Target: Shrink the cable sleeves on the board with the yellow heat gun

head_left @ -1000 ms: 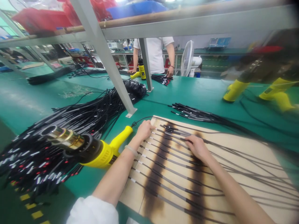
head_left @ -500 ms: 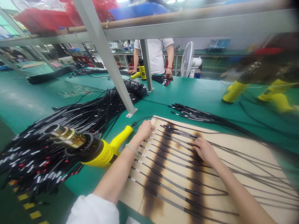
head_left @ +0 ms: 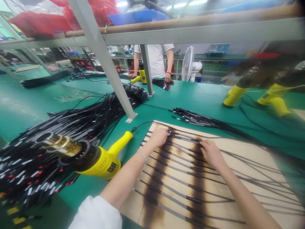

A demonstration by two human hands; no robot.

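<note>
Black cables [head_left: 172, 176] with grey sleeve sections lie side by side across a pale wooden board [head_left: 252, 159] that bears two dark scorched bands. My left hand [head_left: 160, 137] is over the upper left of the board, fingers closed on a cable near its end, beside the left band. At the right band, my right hand [head_left: 211, 152] pinches a cable between thumb and fingers; whether both hands hold the same one is hard to see. A yellow heat gun [head_left: 102, 162] rests left of my left forearm, its metal nozzle pointing left.
A large cable bundle [head_left: 78, 124] covers the left of the green table [head_left: 190, 95]; another bundle [head_left: 195, 117] lies behind the board. A slanted metal post [head_left: 109, 63] supports the shelf overhead. More yellow heat guns [head_left: 234, 95] are at right. Across the table, a person [head_left: 156, 60] handles cables.
My left hand has moved right from the cable ends at the board's left edge to the left scorched band. My right hand stays near the right band. The view has shifted slightly.
</note>
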